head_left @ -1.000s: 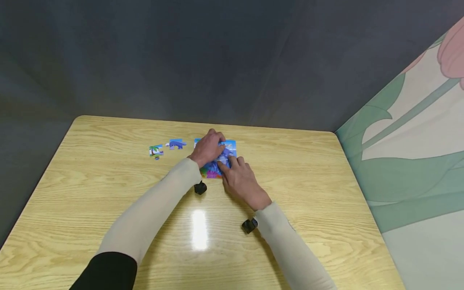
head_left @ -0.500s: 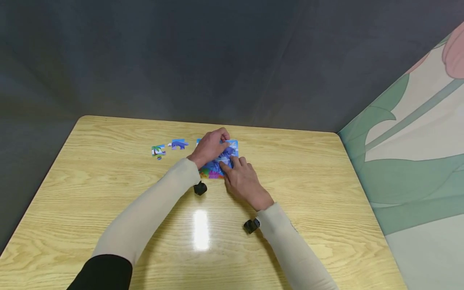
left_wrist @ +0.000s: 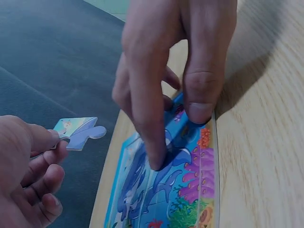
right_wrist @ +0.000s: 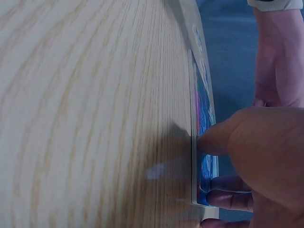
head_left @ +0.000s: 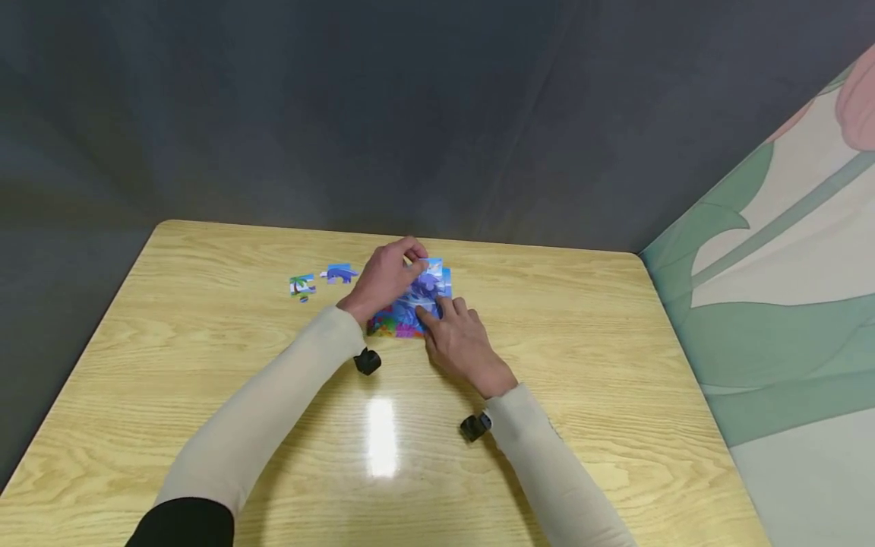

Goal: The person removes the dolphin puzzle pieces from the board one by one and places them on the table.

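Note:
Between the thumb and fingers of my left hand (head_left: pixel 381 279) is a jigsaw piece (left_wrist: pixel 78 133) with a rounded tab, light blue at one side and purple-blue at the other. It is raised above the puzzle in the left wrist view. The jigsaw puzzle (left_wrist: pixel 202 175), printed with dolphins, corals and blue water, lies flat on the table. My right hand (head_left: pixel 461 342) touches its right part with thumb and fingertips, the fingers fairly straight. Seen from the right wrist, the right thumb (right_wrist: pixel 213 138) rests on the puzzle near its edge.
Left of the puzzle lie a loose piece with a palm tree (head_left: pixel 301 285) and another with a purple-blue shape (head_left: pixel 338 273). The wooden table (head_left: pixel 581 342) ends at a dark curtain (head_left: pixel 410 121) behind. A flower-patterned cloth (head_left: pixel 786 304) hangs at the right.
My left hand has moved slightly up and left off the puzzle, and the pinched piece now shows beside its fingertips. The right hand stays on the puzzle.

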The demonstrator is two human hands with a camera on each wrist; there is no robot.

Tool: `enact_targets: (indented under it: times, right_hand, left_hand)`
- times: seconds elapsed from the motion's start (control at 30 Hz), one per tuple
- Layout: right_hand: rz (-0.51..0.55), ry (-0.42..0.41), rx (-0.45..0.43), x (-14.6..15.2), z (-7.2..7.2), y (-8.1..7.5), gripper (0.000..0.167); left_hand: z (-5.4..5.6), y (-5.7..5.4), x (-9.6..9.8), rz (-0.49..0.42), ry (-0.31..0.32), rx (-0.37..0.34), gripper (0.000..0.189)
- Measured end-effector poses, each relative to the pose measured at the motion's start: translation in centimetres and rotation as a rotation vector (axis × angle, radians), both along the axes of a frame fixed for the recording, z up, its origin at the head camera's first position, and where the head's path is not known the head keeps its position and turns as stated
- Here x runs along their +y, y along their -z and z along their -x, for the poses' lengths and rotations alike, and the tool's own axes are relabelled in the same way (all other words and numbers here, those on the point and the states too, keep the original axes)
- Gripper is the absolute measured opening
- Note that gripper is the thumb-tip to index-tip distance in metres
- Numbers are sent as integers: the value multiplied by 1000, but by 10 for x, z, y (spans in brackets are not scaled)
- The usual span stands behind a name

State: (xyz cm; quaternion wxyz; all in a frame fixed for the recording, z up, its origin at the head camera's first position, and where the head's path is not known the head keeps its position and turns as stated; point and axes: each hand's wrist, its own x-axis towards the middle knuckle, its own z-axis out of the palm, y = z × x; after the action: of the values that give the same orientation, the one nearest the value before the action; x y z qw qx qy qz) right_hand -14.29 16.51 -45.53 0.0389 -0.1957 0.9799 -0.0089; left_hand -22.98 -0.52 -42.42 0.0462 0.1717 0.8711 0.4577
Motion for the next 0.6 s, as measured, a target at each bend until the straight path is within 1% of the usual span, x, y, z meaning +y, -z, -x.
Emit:
enact_targets:
  times: [0.2, 0.43, 0.6]
  right_hand:
    - [2, 9, -25, -1, -1, -1, 46]
    - [4, 17, -23, 0, -3, -3, 47]
    - [13, 21, -32, 0, -3, -3, 47]
  left_hand:
    - [-11, -2, -15, -11, 3, 5, 17]
    - [-24, -1, -36, -40, 2, -18, 17]
    - [-37, -1, -57, -17, -22, -29, 18]
